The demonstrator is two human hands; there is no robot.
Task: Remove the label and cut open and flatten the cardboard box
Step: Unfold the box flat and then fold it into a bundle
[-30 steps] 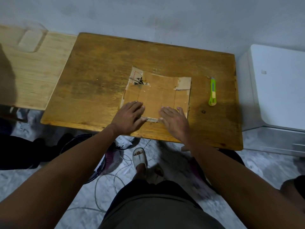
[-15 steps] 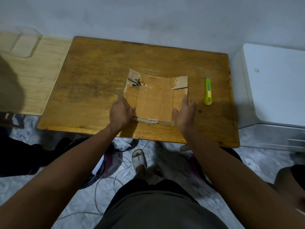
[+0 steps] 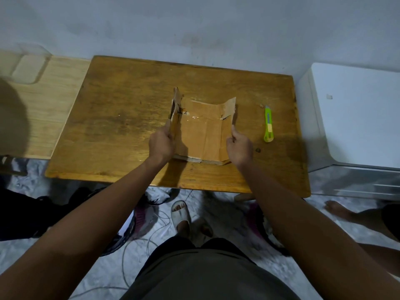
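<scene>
Pretty dim room, light's kinda weak and bluish. The wall (image 3: 194, 29) behind is plain grey-white with a few smudges. A worn wooden counter (image 3: 121, 118) sits right against it, scuffed and darker in patches. Left of it, touching, is a paler wood board (image 3: 49, 109) with a clear tray (image 3: 26, 68) on its far corner. On the right, just beside the counter, a white cabinet (image 3: 357, 109). The floor (image 3: 216, 213) looks like mottled grey marble, with thin white cables (image 3: 138, 245) looping across it and some shoes (image 3: 140, 221) under the counter.
</scene>
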